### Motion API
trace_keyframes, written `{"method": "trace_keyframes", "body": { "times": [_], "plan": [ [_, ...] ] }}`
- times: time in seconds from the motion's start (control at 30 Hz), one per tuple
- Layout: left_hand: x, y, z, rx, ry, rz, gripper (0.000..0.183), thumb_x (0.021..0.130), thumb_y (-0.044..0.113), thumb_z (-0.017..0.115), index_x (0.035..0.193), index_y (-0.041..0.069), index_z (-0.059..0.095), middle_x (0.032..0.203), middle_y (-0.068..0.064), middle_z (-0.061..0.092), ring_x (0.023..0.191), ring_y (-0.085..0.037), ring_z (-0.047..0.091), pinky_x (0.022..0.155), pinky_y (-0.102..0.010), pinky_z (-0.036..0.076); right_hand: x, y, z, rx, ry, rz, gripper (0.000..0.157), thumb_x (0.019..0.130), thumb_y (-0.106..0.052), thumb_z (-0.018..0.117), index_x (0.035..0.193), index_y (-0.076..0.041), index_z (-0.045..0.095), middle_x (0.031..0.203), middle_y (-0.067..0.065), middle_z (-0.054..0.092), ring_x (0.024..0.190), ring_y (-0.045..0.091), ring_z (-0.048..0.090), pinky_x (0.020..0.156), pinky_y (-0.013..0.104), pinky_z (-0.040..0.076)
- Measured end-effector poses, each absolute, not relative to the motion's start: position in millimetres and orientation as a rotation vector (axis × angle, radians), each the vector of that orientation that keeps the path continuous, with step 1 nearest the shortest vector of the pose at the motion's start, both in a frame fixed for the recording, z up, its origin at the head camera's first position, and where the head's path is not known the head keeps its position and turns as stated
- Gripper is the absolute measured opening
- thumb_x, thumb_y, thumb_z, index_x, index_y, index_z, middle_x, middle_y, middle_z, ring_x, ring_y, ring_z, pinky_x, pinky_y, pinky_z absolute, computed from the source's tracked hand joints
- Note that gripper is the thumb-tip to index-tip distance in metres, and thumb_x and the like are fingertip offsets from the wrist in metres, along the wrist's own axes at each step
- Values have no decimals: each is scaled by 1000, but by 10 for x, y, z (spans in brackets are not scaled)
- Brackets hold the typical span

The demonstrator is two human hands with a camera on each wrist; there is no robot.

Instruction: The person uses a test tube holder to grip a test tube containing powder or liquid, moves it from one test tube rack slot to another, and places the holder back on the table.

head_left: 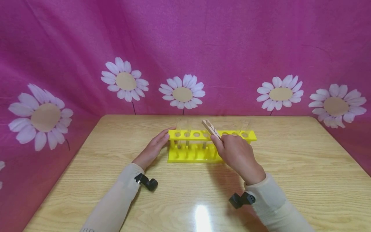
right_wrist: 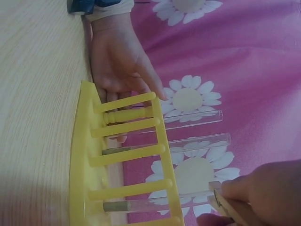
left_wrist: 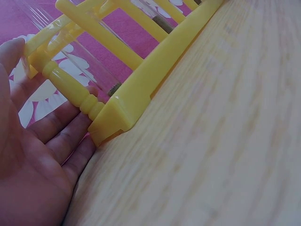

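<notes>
A yellow test tube rack (head_left: 185, 158) stands on the table, holding several clear glass test tubes (right_wrist: 200, 140). Dark material lies at the bottom of some tubes. My left hand (head_left: 155, 146) holds the rack's left end, thumb by the top bar and fingers behind the end post (left_wrist: 70, 84). A wooden test tube clamp (head_left: 213, 129) with a metal spring is gripped in my right hand (head_left: 237, 154). In the right wrist view, the clamp's tip overlaps the upper end of the third tube (right_wrist: 193, 197) from the rack's left end.
The wood-grain table (head_left: 174, 199) reaches back to a pink cloth (head_left: 220, 48) printed with white flowers. More tubes (head_left: 247, 125) stand at the rack's right end. Black wrist cameras (head_left: 147, 183) sit on both sleeves.
</notes>
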State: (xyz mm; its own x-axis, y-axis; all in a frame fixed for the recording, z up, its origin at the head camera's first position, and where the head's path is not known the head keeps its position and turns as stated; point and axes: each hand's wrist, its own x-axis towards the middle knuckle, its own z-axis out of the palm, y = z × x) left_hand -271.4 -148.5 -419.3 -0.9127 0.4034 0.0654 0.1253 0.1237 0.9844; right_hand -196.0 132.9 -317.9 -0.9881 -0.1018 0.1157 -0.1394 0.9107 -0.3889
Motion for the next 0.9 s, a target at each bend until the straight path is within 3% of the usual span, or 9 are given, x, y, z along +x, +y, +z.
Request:
{"method": "trace_keyframes", "body": {
  "times": [0.17,0.37,0.9],
  "plan": [
    [-2715,-1483,-4189,504,2196,1852,57,99,56,40,148,29,38,148,13,39,136,-12,35,114,-43,29,-1968,1331,-3190,188,-2976,634,44,99,-43,49,72,-9,56,59,5,44,53,20,42,45,30,33],
    [-2713,-1486,-4188,530,2203,1855,58,100,54,40,149,25,36,150,11,37,138,-13,33,114,-43,28,-1977,1335,-3195,187,-2979,637,45,99,-44,49,73,-8,57,59,5,44,52,20,42,45,29,33],
    [-2716,-1484,-4188,511,2192,1853,57,100,53,40,150,26,36,148,12,39,135,-14,35,113,-45,30,-1979,1340,-3192,174,-2991,687,46,97,-47,51,73,-9,57,58,5,45,52,20,43,45,29,33]
  ]
}}
